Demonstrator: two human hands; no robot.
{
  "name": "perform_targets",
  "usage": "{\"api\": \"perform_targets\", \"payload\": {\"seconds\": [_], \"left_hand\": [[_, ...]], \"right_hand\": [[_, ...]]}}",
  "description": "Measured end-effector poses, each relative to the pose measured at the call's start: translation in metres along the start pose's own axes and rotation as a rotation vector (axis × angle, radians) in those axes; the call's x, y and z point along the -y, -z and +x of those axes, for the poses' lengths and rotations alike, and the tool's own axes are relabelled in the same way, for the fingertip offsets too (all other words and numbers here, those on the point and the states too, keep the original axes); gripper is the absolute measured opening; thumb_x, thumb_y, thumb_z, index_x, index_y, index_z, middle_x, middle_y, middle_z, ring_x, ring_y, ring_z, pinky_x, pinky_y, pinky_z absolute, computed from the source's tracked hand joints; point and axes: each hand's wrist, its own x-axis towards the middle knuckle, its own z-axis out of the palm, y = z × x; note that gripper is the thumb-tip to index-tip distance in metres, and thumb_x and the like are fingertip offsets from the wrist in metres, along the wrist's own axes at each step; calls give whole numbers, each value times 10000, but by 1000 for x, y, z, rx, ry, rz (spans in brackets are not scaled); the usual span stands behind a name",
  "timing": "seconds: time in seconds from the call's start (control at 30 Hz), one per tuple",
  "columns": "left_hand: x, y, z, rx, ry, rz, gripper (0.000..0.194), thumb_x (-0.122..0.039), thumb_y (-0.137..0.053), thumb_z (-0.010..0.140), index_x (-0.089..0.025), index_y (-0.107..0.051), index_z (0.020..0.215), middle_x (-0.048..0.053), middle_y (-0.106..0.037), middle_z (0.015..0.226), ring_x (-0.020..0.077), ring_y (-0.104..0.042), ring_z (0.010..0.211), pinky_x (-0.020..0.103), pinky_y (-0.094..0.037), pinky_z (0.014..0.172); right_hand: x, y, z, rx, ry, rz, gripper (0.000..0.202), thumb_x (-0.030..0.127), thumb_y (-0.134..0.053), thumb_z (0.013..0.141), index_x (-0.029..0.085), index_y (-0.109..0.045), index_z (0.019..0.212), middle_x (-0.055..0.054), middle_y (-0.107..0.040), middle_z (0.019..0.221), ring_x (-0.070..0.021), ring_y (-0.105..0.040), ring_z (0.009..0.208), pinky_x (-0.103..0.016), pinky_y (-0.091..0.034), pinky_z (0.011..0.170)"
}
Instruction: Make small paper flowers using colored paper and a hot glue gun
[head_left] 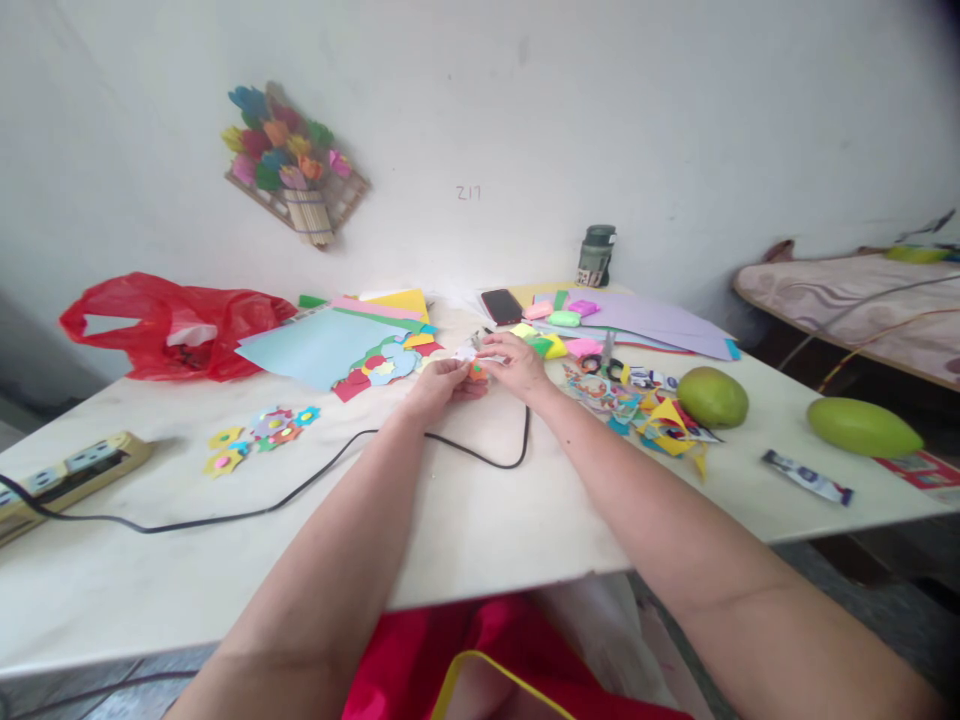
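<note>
Both hands meet over the middle of the white table (480, 520). My left hand (444, 388) is closed round a small orange paper flower (478, 371) with a green centre. Close against it, my right hand (516, 362) has its fingers pinched at the flower's upper edge, on something small and whitish that is too small to make out. Just left of my hands lie cut paper flowers (382, 362) in red, blue and cream. A black cable (480, 453) loops on the table below my hands.
Finished paper flowers (266, 430), a power strip (90, 470), a red bag (180, 330) and blue paper (322, 345) are on the left. Right are a phone (502, 306), paper scraps (664, 420), scissors (609, 355), green fruits (712, 397), a tube (808, 477) and a bottle (596, 256).
</note>
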Motion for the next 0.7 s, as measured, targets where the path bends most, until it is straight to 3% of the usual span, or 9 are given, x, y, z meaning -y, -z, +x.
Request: {"api": "perform_targets", "payload": {"seconds": [0.27,0.7], "left_hand": [[-3,-2,-1,68,1,-136,128,-150,-518,805,-74,-619,781,120,-667,730,189,-664,685,369,-524,761],[-5,-3,-1,86,106,-264,241,-163,-407,832,-64,-627,829,143,-682,728,229,-673,718,412,-499,809]], "right_hand": [[5,-1,-1,78,65,20,138,135,-664,646,236,-704,731,-46,-620,1014,-201,-556,995,-360,-428,901],[7,2,-2,101,57,32,102,126,-613,686,203,-672,716,-71,-599,1048,-197,-545,1011,-351,-445,839]]}}
